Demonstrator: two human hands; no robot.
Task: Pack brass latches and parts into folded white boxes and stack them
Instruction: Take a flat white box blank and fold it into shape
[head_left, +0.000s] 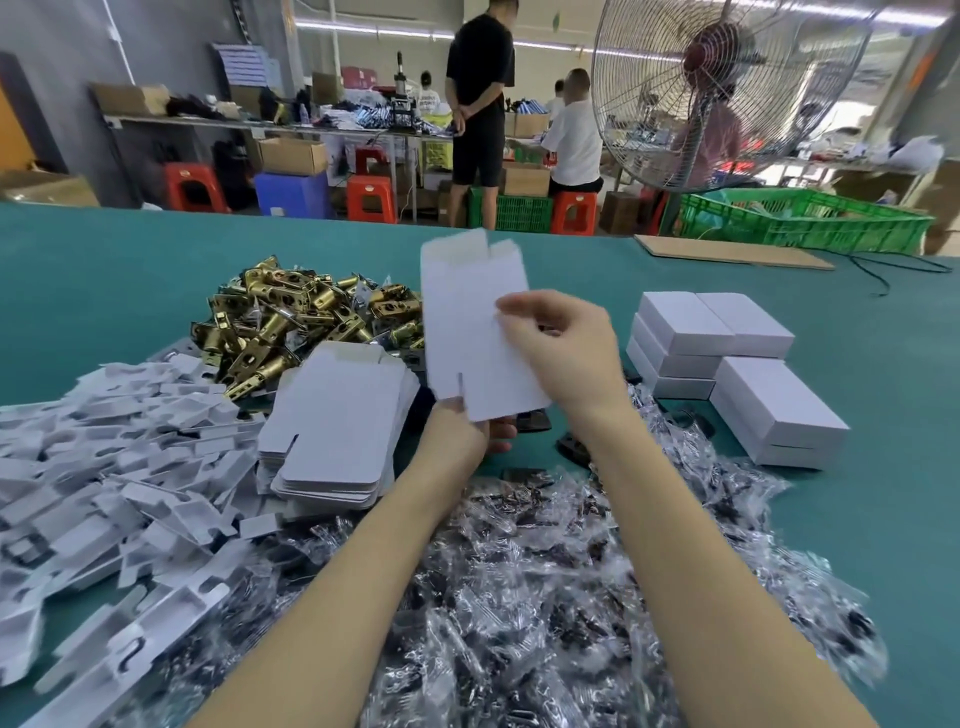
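Held flat box (475, 327) upright between hands: left (457, 431) pinching bottom edge, right (558, 353) gripping right side; latches (291, 317) lay left.

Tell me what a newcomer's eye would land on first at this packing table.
First, the flat white box blank held up mid-table by the left hand at its bottom edge and the right hand on its side. Next, the shiny brass latches heaped behind it to the left, and the stacked white boxes on the right.
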